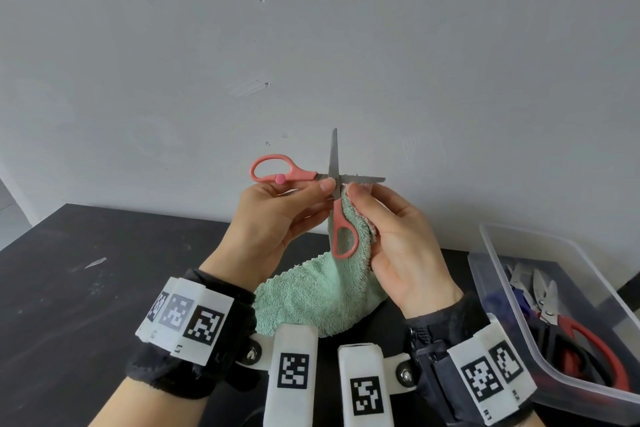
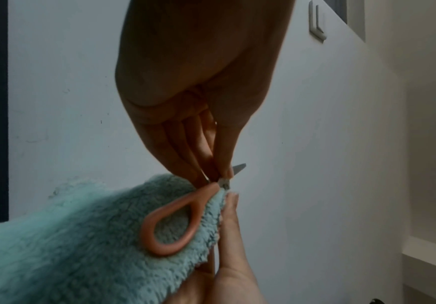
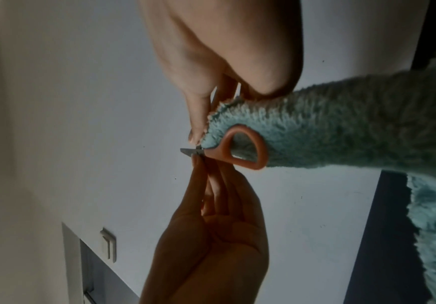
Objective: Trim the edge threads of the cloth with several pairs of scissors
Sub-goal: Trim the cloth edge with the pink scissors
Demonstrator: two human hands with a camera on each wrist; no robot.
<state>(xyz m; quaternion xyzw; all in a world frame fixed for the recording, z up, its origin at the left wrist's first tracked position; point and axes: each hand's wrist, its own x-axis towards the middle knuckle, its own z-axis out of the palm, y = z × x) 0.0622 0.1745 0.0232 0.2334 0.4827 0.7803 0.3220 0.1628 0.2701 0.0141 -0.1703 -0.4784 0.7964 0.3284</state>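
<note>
Your left hand (image 1: 277, 218) pinches the pink-handled steel scissors (image 1: 313, 178) near the pivot, blades wide apart. Your right hand (image 1: 405, 246) clamps the fluffy mint-green cloth (image 1: 311, 291) raised above the black table (image 1: 86, 288). With no fingers in the loops, the blades may slip and nick your right fingertips (image 1: 353, 189).

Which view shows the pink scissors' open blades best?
Head view: the pink scissors show whole, blades crossed wide open above the green cloth, left hand pinching near the pivot. Both wrist views show only one handle loop and a blade tip.
</note>
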